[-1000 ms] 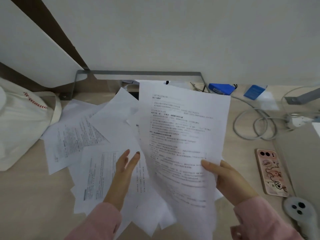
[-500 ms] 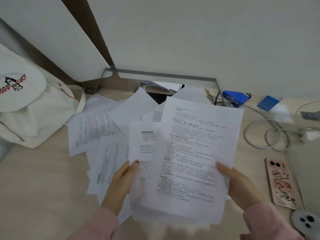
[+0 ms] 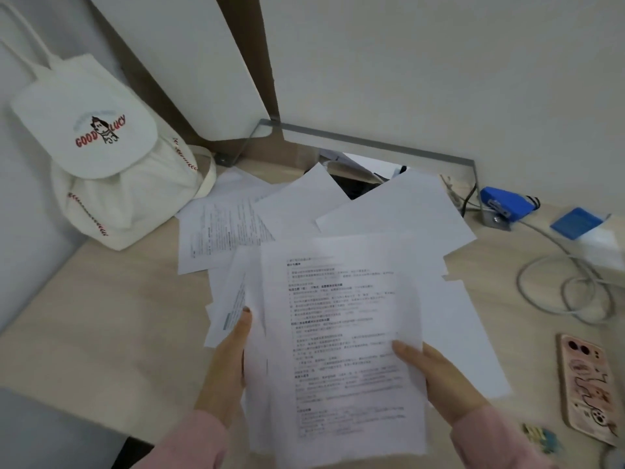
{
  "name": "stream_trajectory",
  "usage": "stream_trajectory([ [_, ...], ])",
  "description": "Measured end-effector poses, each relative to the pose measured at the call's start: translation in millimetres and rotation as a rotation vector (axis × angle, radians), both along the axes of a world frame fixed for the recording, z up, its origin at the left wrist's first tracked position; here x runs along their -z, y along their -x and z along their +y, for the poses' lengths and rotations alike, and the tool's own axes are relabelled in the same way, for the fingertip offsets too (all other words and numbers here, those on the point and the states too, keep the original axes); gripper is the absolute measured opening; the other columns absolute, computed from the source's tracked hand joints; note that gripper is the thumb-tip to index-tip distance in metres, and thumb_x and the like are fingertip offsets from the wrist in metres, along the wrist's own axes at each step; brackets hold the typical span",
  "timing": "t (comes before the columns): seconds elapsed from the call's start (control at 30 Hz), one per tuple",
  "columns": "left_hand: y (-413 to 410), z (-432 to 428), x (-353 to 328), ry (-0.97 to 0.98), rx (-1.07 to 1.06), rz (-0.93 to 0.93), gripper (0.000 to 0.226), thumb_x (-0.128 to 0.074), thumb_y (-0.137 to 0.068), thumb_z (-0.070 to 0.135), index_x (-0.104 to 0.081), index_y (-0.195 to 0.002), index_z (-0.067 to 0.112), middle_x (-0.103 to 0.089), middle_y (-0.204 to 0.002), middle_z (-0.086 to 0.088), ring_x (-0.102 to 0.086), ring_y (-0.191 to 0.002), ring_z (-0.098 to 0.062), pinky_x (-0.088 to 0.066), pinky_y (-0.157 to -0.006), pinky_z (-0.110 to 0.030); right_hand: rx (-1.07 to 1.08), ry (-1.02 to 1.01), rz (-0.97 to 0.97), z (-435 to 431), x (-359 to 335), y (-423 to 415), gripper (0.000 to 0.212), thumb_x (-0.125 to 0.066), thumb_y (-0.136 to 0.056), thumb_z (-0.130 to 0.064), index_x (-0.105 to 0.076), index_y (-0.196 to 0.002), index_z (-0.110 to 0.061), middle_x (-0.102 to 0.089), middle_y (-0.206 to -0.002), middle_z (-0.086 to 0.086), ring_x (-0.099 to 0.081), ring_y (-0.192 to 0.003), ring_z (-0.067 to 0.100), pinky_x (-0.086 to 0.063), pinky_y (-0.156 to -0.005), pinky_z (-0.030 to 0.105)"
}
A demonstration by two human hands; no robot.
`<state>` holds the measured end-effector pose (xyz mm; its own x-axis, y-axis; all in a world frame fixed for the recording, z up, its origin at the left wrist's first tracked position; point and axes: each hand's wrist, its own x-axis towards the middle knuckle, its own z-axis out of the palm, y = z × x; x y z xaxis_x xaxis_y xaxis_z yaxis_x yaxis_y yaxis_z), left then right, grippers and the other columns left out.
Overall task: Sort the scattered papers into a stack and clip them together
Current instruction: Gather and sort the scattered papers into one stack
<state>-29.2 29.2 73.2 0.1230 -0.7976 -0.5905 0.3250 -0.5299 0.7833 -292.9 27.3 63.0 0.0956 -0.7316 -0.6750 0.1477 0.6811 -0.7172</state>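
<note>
Both hands hold a small bundle of printed sheets (image 3: 338,350) above the desk's near edge. My left hand (image 3: 230,360) grips the bundle's left edge, fingers behind the paper and one fingertip showing at the top. Along the right edge my right hand (image 3: 436,377) pinches it with the thumb on the printed face. Several more loose sheets (image 3: 389,214) lie fanned out on the wooden desk (image 3: 111,316) beyond and under the bundle; some show print, some are blank. At the bottom right lie small coloured clips (image 3: 541,436), blurred.
A white canvas backpack (image 3: 111,177) sits at the desk's left rear corner. On the right are a blue stapler (image 3: 504,206), a blue pad (image 3: 576,222), coiled grey cable (image 3: 568,292) and a phone in a pink case (image 3: 588,384).
The view has swung left and down. The held sheet came down toward me and now lies over other sheets, and my left hand has closed on the bundle's left edge.
</note>
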Motion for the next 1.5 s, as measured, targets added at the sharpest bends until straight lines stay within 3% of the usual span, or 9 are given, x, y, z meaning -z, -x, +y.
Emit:
stream_trajectory([
  [0.13,-19.3,12.3,14.9,-0.103,0.027,-0.103,0.032,-0.071,-0.076,0.032,-0.069,-0.105,0.017,-0.076,-0.095,-0.003,-0.071,-0.09,-0.023,-0.052,-0.083,-0.039,-0.115,0.022,0.041,-0.8,7.1,-36.9,0.026,-0.055,-0.088,-0.018,-0.063,-0.112,-0.014,-0.075,-0.098,0.003,-0.07,-0.091,0.021,-0.055,-0.076,0.03],
  [0.27,-44.2,19.0,27.4,-0.171,-0.048,-0.139,0.02,-0.064,-0.084,0.021,-0.068,-0.103,0.013,-0.074,-0.095,-0.009,-0.068,-0.089,-0.028,-0.052,-0.073,-0.037,-0.223,0.06,0.092,-8.8,14.0,-58.0,0.028,-0.054,-0.091,-0.024,-0.053,-0.118,-0.031,-0.066,-0.105,-0.012,-0.063,-0.097,0.01,-0.048,-0.086,0.024],
  [0.47,-87.0,30.0,54.8,-0.257,-0.191,-0.179,0.034,-0.062,-0.087,0.027,-0.06,-0.115,0.009,-0.067,-0.107,-0.012,-0.06,-0.101,-0.031,-0.045,-0.095,-0.046,0.106,-0.009,0.372,-27.5,53.8,-39.7,0.035,-0.053,-0.088,-0.006,-0.052,-0.124,-0.005,-0.055,-0.108,0.012,-0.052,-0.1,0.025,-0.037,-0.088,0.032],
  [0.67,-106.6,35.3,72.5,-0.324,-0.24,-0.186,0.03,-0.057,-0.09,0.02,-0.055,-0.117,0.005,-0.063,-0.089,-0.008,-0.057,-0.091,-0.031,-0.044,-0.089,-0.045,0.392,-0.22,0.556,-29.9,73.0,-35.1,0.052,-0.064,-0.076,-0.014,-0.05,-0.126,-0.011,-0.04,-0.131,0.019,-0.044,-0.115,0.036,-0.036,-0.096,0.042],
  [0.77,-111.7,33.5,78.9,-0.334,-0.245,-0.173,0.028,-0.056,-0.091,0.019,-0.055,-0.116,0.006,-0.062,-0.088,-0.007,-0.056,-0.089,-0.03,-0.043,-0.086,-0.044,0.392,-0.226,0.481,-26.8,79.7,-37.7,0.052,-0.065,-0.062,-0.021,-0.053,-0.112,-0.009,-0.045,-0.107,0.01,-0.045,-0.095,0.028,-0.038,-0.083,0.038],
  [0.93,-119.4,27.0,83.7,-0.316,-0.219,-0.168,0.024,-0.056,-0.091,0.02,-0.054,-0.112,0.008,-0.061,-0.089,-0.007,-0.056,-0.089,-0.029,-0.042,-0.086,-0.043,0.234,-0.121,0.563,-24.9,74.4,-56.9,0.045,-0.056,-0.086,-0.006,-0.044,-0.129,-0.001,-0.052,-0.105,0.012,-0.048,-0.093,0.024,-0.037,-0.084,0.033],
  [1.1,-124.7,23.9,87.8,-0.312,-0.192,-0.186,0.026,-0.056,-0.091,0.021,-0.056,-0.112,0.006,-0.063,-0.093,-0.009,-0.057,-0.099,-0.033,-0.043,-0.094,-0.046,0.205,-0.171,0.421,-28.4,75.0,-75.9,0.044,-0.059,-0.084,-0.009,-0.047,-0.126,-0.001,-0.056,-0.118,0.017,-0.056,-0.1,0.033,-0.045,-0.086,0.038],
  [1.23,-128.1,21.5,90.7,-0.293,-0.167,-0.205,0.025,-0.054,-0.092,0.024,-0.056,-0.111,0.008,-0.062,-0.103,-0.012,-0.056,-0.102,-0.032,-0.041,-0.098,-0.046,0.116,-0.119,0.269,-27.6,64.1,-86.9,0.015,-0.049,-0.091,-0.007,-0.056,-0.104,-0.006,-0.061,-0.099,0.01,-0.059,-0.085,0.023,-0.053,-0.064,0.027],
  [1.5,-152.4,11.0,89.1,-0.25,-0.183,-0.275,0.033,-0.052,-0.092,0.026,-0.055,-0.121,0.011,-0.062,-0.114,-0.008,-0.056,-0.106,-0.03,-0.041,-0.099,-0.047,0.356,0.064,-0.119,-42.7,15.0,-72.7,0.027,-0.045,-0.092,-0.005,-0.062,-0.073,-0.012,-0.062,-0.077,0.001,-0.057,-0.072,0.013,-0.055,-0.056,0.017],
])
